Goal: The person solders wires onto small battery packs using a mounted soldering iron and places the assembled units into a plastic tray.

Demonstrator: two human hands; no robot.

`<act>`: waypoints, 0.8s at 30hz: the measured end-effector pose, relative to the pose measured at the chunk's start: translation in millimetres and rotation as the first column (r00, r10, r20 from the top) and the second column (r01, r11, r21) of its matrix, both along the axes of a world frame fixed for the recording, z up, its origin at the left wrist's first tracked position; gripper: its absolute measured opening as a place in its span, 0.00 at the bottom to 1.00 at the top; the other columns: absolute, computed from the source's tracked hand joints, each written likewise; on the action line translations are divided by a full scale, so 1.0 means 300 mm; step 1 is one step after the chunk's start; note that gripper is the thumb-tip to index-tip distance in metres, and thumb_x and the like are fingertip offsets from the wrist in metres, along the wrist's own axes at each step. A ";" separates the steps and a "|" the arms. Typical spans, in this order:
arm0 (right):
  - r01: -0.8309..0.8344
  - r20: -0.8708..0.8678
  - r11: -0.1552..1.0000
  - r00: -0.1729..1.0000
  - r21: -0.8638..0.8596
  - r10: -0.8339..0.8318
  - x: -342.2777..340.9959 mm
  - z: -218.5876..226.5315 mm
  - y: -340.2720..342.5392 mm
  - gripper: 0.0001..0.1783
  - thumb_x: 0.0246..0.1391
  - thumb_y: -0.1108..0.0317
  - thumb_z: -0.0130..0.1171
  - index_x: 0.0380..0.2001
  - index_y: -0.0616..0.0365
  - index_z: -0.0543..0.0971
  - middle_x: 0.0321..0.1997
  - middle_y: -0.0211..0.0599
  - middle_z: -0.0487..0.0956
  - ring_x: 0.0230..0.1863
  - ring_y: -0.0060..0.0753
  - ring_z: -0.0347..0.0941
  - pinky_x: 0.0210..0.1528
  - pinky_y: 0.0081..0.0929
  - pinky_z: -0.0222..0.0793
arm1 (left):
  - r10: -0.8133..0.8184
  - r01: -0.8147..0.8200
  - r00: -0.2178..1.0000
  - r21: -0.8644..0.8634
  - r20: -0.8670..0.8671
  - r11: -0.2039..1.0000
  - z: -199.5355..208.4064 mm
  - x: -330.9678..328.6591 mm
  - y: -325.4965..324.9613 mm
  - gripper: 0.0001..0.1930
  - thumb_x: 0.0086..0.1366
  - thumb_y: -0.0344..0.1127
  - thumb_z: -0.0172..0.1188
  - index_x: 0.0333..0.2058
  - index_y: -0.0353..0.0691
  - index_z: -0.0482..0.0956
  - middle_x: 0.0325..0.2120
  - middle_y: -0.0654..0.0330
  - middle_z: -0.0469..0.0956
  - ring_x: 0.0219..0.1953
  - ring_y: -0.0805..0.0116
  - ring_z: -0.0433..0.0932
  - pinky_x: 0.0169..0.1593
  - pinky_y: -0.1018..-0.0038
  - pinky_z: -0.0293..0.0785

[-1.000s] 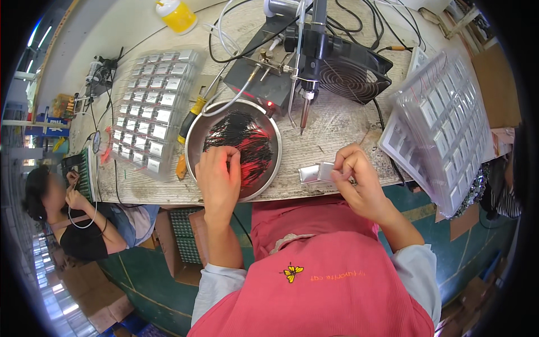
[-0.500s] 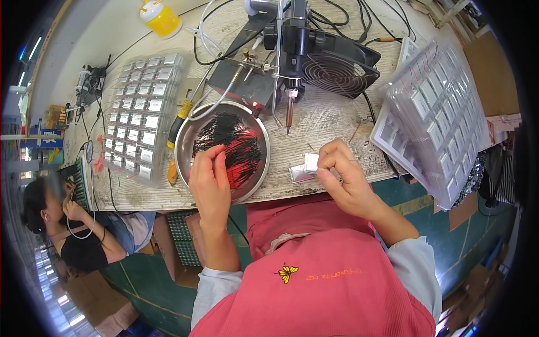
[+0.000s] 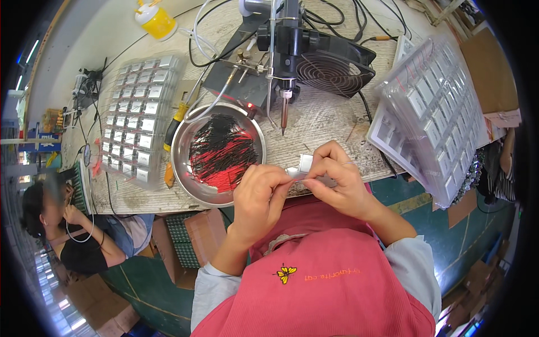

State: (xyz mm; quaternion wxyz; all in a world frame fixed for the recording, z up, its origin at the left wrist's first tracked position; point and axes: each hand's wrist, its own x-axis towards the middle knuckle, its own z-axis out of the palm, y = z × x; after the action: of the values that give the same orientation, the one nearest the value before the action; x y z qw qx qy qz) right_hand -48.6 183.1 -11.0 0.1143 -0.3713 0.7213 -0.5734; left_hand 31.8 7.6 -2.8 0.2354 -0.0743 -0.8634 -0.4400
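My left hand (image 3: 261, 194) is closed in a pinch in front of me, its fingertips on a thin wire (image 3: 297, 181). My right hand (image 3: 339, 182) pinches from the other side, its fingertips almost meeting the left ones at the same wire. Just beyond the fingertips, small silver rectangular pieces (image 3: 305, 163) lie on the bench, partly covered by my hands. Left of them stands a round metal bowl (image 3: 182, 182) holding a heap of cut black wires (image 3: 216, 129) and red wires (image 3: 224, 178). A soldering iron (image 3: 284, 115) points tip down above the bench, beyond my hands.
At left lies a clear tray (image 3: 132, 118) of silver pieces; more trays (image 3: 435, 123) lean at right. A black fan (image 3: 334, 73), a yellow-handled screwdriver (image 3: 177, 124) and a yellow bottle (image 3: 157, 21) sit on the bench. Another person (image 3: 84, 247) sits at far left.
My left hand has moved right from above the bowl to meet my right hand, a wire now between them. The right hand has shifted slightly left, fingers still pinched.
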 end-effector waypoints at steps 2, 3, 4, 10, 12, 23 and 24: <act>0.036 0.010 0.999 0.999 -0.024 -0.035 0.006 -0.011 0.000 0.06 0.47 0.73 0.64 0.30 0.60 0.76 0.36 0.38 0.68 0.36 0.31 0.68 0.36 0.24 0.65 | 0.015 -0.016 0.999 0.030 0.032 0.999 -0.003 0.010 0.015 0.11 0.52 0.21 0.63 0.33 0.38 0.73 0.28 0.56 0.76 0.28 0.59 0.73 0.31 0.70 0.68; 0.037 0.009 0.999 0.999 -0.024 -0.037 0.009 -0.013 0.000 0.06 0.47 0.73 0.64 0.30 0.60 0.76 0.36 0.38 0.68 0.36 0.31 0.68 0.36 0.24 0.65 | 0.035 -0.041 0.997 0.074 0.070 0.996 -0.005 0.017 0.022 0.10 0.53 0.21 0.62 0.33 0.37 0.73 0.28 0.56 0.75 0.26 0.61 0.72 0.30 0.71 0.67; 0.065 -0.007 0.997 0.998 -0.046 -0.066 0.012 -0.015 -0.002 0.06 0.47 0.73 0.64 0.29 0.60 0.76 0.36 0.38 0.68 0.36 0.31 0.68 0.37 0.24 0.66 | 0.054 -0.067 0.993 0.116 0.109 0.991 -0.006 0.022 0.027 0.09 0.54 0.21 0.62 0.33 0.36 0.73 0.27 0.56 0.75 0.25 0.64 0.71 0.29 0.73 0.67; 0.043 -0.020 0.995 0.999 -0.094 -0.045 0.007 -0.002 0.001 0.07 0.44 0.76 0.63 0.27 0.59 0.75 0.36 0.37 0.69 0.34 0.30 0.69 0.35 0.24 0.67 | 0.095 -0.221 0.957 0.480 0.273 0.849 -0.045 0.029 0.005 0.05 0.59 0.23 0.59 0.33 0.34 0.73 0.28 0.62 0.74 0.23 0.81 0.64 0.26 0.83 0.61; 0.001 0.002 0.995 1.000 -0.098 -0.001 0.016 0.009 0.007 0.07 0.44 0.76 0.63 0.27 0.59 0.74 0.36 0.37 0.69 0.34 0.30 0.69 0.35 0.24 0.67 | 0.091 -0.213 0.964 0.520 0.250 0.827 -0.042 0.018 0.017 0.05 0.58 0.24 0.61 0.32 0.35 0.74 0.28 0.64 0.74 0.22 0.82 0.62 0.25 0.83 0.60; 0.048 -0.032 0.993 0.998 -0.107 -0.052 0.019 -0.010 -0.006 0.08 0.45 0.77 0.62 0.28 0.60 0.73 0.39 0.39 0.71 0.35 0.31 0.70 0.35 0.23 0.68 | 0.152 -0.250 0.929 0.268 0.338 0.930 -0.021 0.001 0.033 0.04 0.58 0.25 0.61 0.32 0.34 0.74 0.24 0.60 0.73 0.19 0.75 0.64 0.24 0.77 0.61; 0.091 -0.021 0.991 0.995 -0.099 -0.093 0.019 -0.012 -0.007 0.07 0.46 0.77 0.62 0.29 0.60 0.73 0.39 0.40 0.71 0.36 0.32 0.70 0.36 0.24 0.68 | 0.150 -0.248 0.929 0.269 0.338 0.930 -0.017 0.000 0.033 0.04 0.58 0.25 0.61 0.32 0.34 0.74 0.24 0.60 0.73 0.19 0.75 0.64 0.24 0.77 0.61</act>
State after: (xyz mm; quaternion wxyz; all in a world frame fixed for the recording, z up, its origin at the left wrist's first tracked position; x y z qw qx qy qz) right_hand -42.8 180.9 -14.6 0.0603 -0.3502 0.7101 -0.6079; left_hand 31.8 17.5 -7.9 0.1490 0.1226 -0.8136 -0.5485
